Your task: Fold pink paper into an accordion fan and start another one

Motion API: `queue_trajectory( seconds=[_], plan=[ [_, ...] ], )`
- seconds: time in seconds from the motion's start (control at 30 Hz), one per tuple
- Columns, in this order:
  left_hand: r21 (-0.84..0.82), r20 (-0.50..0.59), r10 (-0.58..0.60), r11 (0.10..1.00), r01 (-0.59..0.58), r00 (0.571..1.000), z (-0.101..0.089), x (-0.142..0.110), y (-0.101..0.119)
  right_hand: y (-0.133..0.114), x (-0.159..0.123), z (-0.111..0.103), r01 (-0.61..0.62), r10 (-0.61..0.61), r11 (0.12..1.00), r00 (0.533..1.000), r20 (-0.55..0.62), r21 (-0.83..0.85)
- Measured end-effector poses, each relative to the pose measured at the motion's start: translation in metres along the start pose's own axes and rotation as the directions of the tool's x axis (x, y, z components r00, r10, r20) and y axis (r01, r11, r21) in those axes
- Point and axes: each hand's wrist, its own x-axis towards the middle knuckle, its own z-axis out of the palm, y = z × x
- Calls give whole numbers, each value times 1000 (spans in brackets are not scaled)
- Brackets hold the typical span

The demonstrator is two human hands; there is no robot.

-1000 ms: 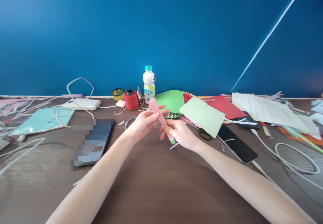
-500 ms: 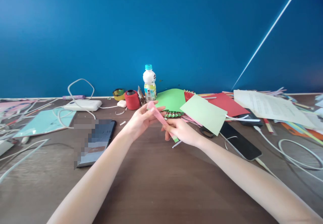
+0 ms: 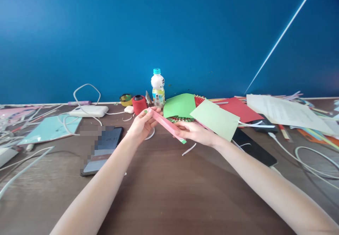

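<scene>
A narrow folded strip of pink paper [image 3: 164, 123] with green ends slants between my two hands above the table. My left hand [image 3: 141, 125] pinches its upper left end between thumb and fingers. Nearer its lower right end, my right hand [image 3: 194, 132] grips it, with the green tip sticking out past the fingers. Below that tip a thin white paper strip [image 3: 189, 149] lies on the dark wooden table [image 3: 169, 196]. Behind my right hand are a green sheet [image 3: 179, 104], a pleated green and red paper piece [image 3: 200, 100] and a pale green sheet [image 3: 215, 118].
A bottle [image 3: 158, 86], a red spool of thread [image 3: 139, 104] and a yellow tape roll [image 3: 125, 100] stand by the blue wall. On the left are a tablet-like device [image 3: 103, 157], a white power bank [image 3: 90, 111] and cables. A black phone [image 3: 254, 148] and papers lie right.
My left hand has shifted slightly left, and the pink strip now lies flatter, with more of its length showing between my hands. My right hand has turned and moved slightly right.
</scene>
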Motion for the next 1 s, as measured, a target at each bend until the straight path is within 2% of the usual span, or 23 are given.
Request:
queue_trajectory(
  seconds=[0.13, 0.23, 0.4, 0.67, 0.83, 1.0],
  plan=[
    [2, -5, 15, 1000, -15, 1000, -1, 0, 0, 6, 2, -1, 14, -18, 997, 999, -48, -76],
    [1, 4, -9, 1000, 9, 1000, -3, 0, 1, 9, 6, 0, 30, -30, 999, 999, -28, 10],
    [27, 43, -18, 1000, 17, 999, -6, 1, 1, 9, 9, 0, 17, -11, 996, 997, -74, 87],
    [43, 287, -34, 999, 23, 957, -15, 5, 5, 16, 10, -11, 11, 1, 990, 996, -88, 139],
    [84, 245, 24, 995, -46, 969, -16, 4, 5, 16, 9, -13, 21, -8, 983, 998, -69, 181],
    [157, 187, 43, 985, -73, 981, -13, 4, 4, 15, 9, -13, 25, -17, 989, 998, -54, 147]
  ],
)
